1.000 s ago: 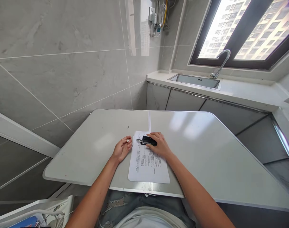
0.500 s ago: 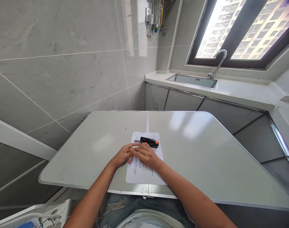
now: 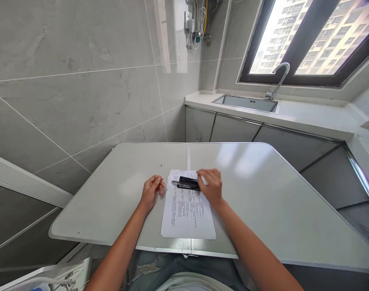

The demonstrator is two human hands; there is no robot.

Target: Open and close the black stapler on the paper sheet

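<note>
A black stapler point(image 3: 188, 183) lies across the upper part of a white printed sheet point(image 3: 189, 220), its metal end toward the left. My right hand point(image 3: 211, 185) is at the stapler's right end and covers it; its fingers are bent, and the fingertips reach the sheet's upper right corner. Whether they grip anything is hidden. Left of the sheet, my left hand point(image 3: 153, 190) hovers over or rests on the table with thumb and fingers pinched together; what they hold, if anything, is too small to make out.
The pale folding table point(image 3: 257, 210) has a seam down its middle. Beyond it stand a counter point(image 3: 312, 117) with a sink point(image 3: 248, 102) and a tap point(image 3: 281, 81). A white rack point(image 3: 78, 275) with cables is at the lower left.
My hands have parted: the left moved left off the sheet, the right moved right and up to the stapler's end. The stapler's orange part is now hidden.
</note>
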